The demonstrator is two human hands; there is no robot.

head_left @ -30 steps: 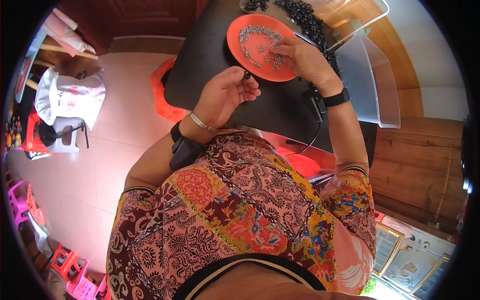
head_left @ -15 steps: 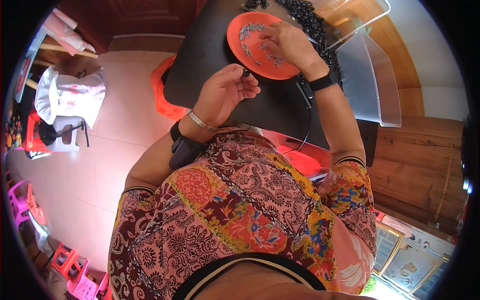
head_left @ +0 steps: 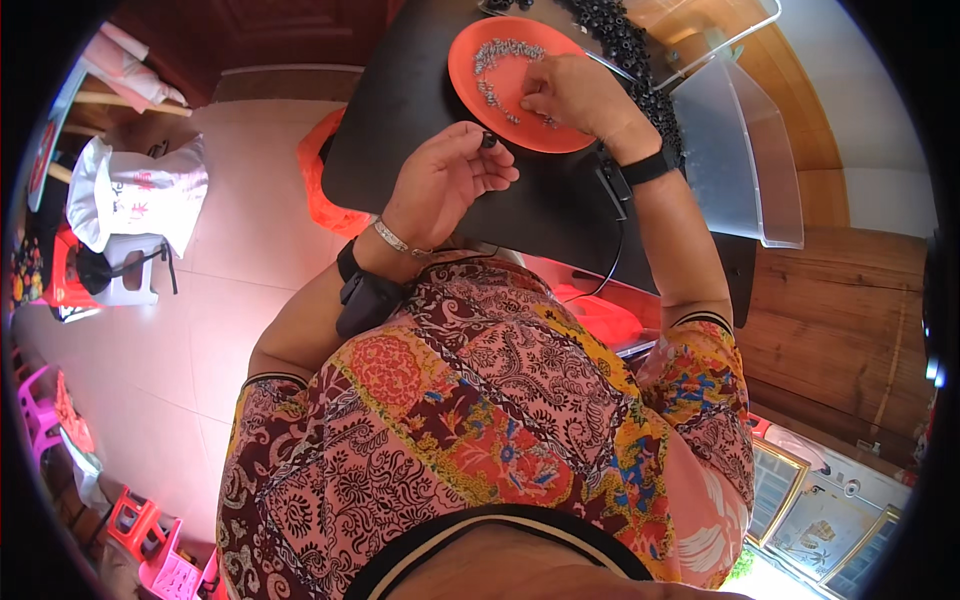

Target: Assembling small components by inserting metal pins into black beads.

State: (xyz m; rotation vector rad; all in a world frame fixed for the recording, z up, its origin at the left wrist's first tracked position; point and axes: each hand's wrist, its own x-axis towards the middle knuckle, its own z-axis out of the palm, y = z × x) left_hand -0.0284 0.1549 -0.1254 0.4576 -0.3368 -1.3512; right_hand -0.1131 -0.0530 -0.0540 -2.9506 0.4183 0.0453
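My left hand (head_left: 440, 182) is raised palm up at the near edge of the black table. Its thumb and forefinger pinch a small black plastic piece (head_left: 489, 140) that looks ring-shaped, while the other fingers curl loosely. An orange plate (head_left: 462, 75) lies just beyond it, with many tiny silver metal pieces (head_left: 492, 52), perhaps screws, spread in an arc. Over the plate's right half hangs my right hand (head_left: 585, 95), its fingertips bunched close to the metal pieces. Whatever is between those fingertips is too small to make out.
A heap of black plastic pieces (head_left: 655, 110) runs along the table's right side, beside a clear plastic bin (head_left: 735, 150). A small black device (head_left: 612, 182) with a cable sits near my right wrist. An orange-red bag (head_left: 318, 180) hangs at the table's left edge.
My right hand has dropped slightly nearer on the plate, and its fingertips have closed together among the metal pieces. My left hand keeps its pinch on the black piece, nearly still.
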